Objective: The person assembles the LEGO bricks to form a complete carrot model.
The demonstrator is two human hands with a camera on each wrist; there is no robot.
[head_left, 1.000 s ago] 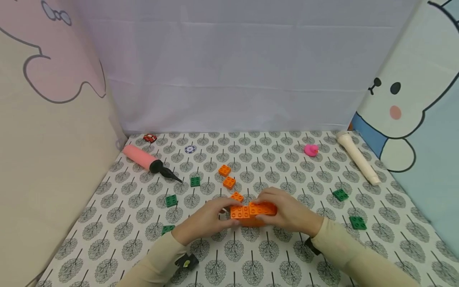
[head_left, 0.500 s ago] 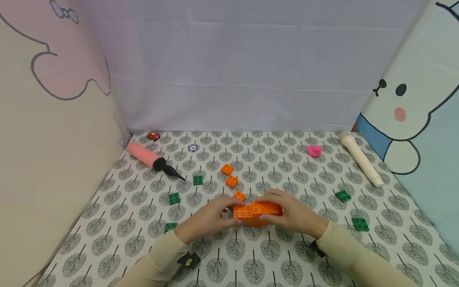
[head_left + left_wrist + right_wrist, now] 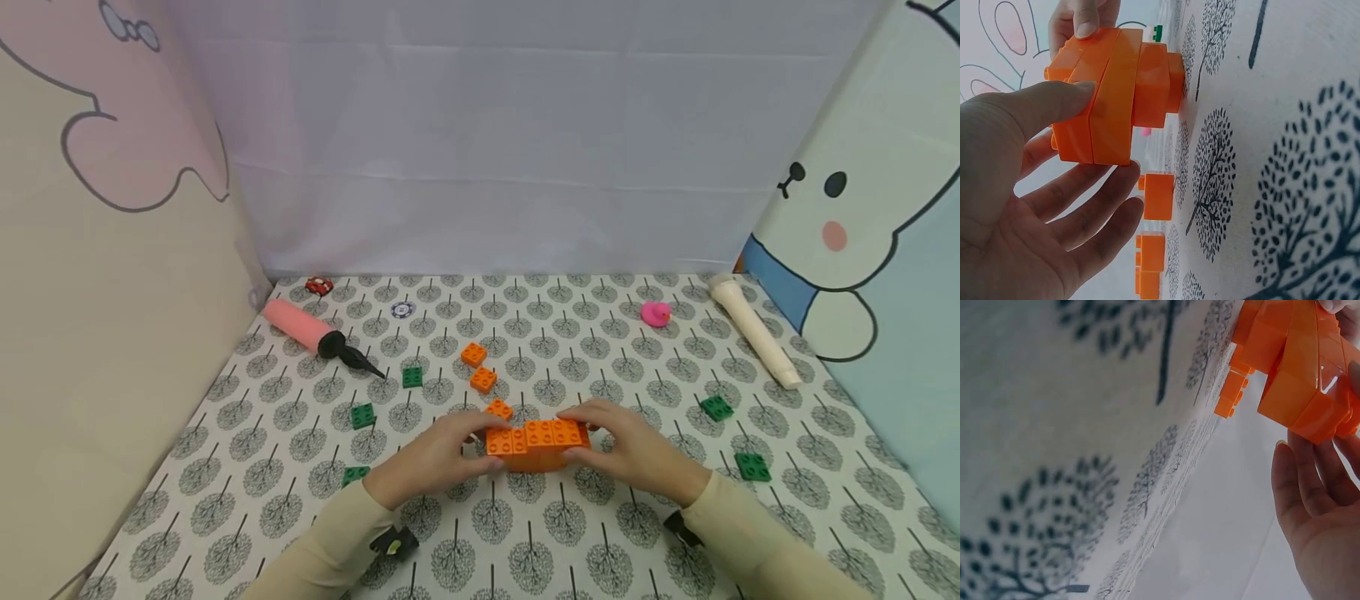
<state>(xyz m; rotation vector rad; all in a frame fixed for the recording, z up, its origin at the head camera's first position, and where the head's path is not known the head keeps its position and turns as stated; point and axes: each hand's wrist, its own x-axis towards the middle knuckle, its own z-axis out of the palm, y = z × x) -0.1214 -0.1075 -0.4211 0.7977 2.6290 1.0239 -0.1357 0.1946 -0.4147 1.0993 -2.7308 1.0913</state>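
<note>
A stepped build of orange toy building bricks (image 3: 536, 457), wider at the top than at the bottom, stands between both hands. My left hand (image 3: 431, 460) grips its left end, thumb in front and index finger behind. In the left wrist view the left thumb presses the side of the brick build (image 3: 1113, 94), while the other fingers spread below it. My right hand (image 3: 641, 454) holds the right end between thumb and fingers. In the right wrist view some fingertips of the right hand (image 3: 1325, 519) lie against the underside edge of the build; the thumb is mostly cut off.
Loose orange bricks (image 3: 483, 380) lie behind the build, one close to the left fingertips (image 3: 499, 409). Green bricks (image 3: 362, 416) lie at left and right. Farther back are a pink pump (image 3: 300, 327), a red toy car (image 3: 318, 286), a poker chip (image 3: 402, 310), a pink duck (image 3: 656, 314) and a white tube (image 3: 753, 332).
My right hand has shifted outward to the right along the build, uncovering more of its top studs. The left hand keeps its grip. The head view has swung slightly.
</note>
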